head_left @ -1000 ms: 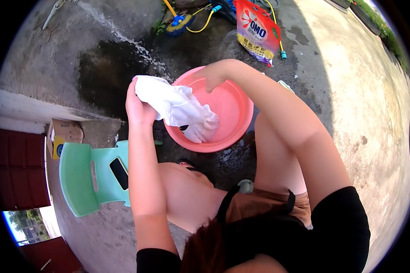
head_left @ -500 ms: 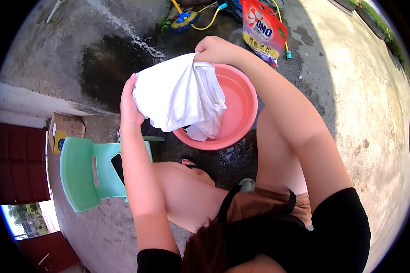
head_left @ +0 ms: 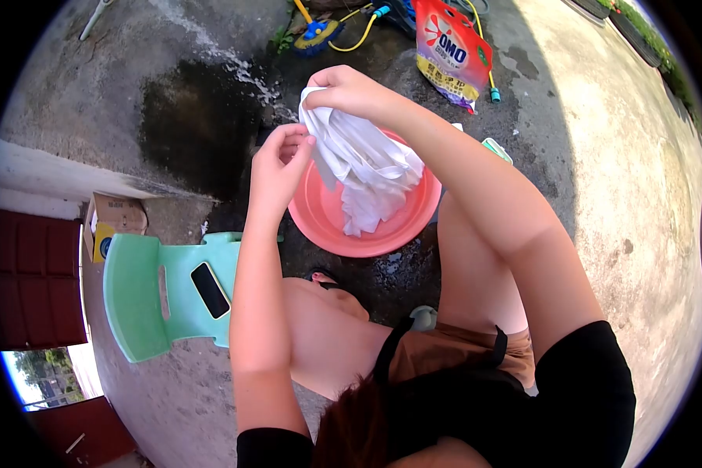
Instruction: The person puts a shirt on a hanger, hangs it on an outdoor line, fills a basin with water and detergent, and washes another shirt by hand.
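White cloth (head_left: 359, 152), apparently a garment, hangs in folds from my hands, its lower end inside the pink basin (head_left: 312, 222). My right hand (head_left: 347, 92) is closed around the cloth's upper edge. Just left of it, my left hand (head_left: 281, 160) has its fingers and thumb pinched together at the cloth's left edge; the exact grip is partly hidden. The basin stands on wet ground in front of my legs, its far rim covered by the cloth and my right forearm.
A green plastic chair (head_left: 136, 292) stands at left with a phone (head_left: 210, 290) on its seat. Beyond the basin are a red OMO detergent bag (head_left: 452, 54), a yellow hose (head_left: 359, 39) and a brush head (head_left: 317, 35). A cardboard box (head_left: 121, 214) sits by the wall.
My left hand has moved right, close to my right hand, which shifted slightly left. The cloth, spread wide between them before, is now gathered and hangs lower over the basin.
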A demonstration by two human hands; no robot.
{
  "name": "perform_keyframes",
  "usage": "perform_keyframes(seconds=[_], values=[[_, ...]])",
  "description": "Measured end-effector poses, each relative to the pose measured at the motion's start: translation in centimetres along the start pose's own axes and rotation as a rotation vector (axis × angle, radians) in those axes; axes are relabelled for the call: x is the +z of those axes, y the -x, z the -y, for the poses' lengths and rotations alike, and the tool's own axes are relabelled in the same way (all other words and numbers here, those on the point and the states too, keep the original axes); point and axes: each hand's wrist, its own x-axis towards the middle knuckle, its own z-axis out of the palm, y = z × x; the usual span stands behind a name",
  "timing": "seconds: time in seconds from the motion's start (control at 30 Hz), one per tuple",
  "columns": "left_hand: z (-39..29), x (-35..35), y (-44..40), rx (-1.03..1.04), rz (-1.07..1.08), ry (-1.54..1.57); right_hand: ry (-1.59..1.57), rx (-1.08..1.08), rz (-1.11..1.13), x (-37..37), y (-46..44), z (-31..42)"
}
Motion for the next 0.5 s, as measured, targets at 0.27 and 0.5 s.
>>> perform_keyframes(seconds=[0.27,0.5], values=[[1.3,0.4,-0.5,0.051,-0.076,-0.115,0.016,-0.051,0.218,1.4,-0.8,-1.8],[1.1,-0.8,-1.0,-0.119,-0.229,-0.025,0.214,0.003,0.228,0.6,-0.7,-1.9]])
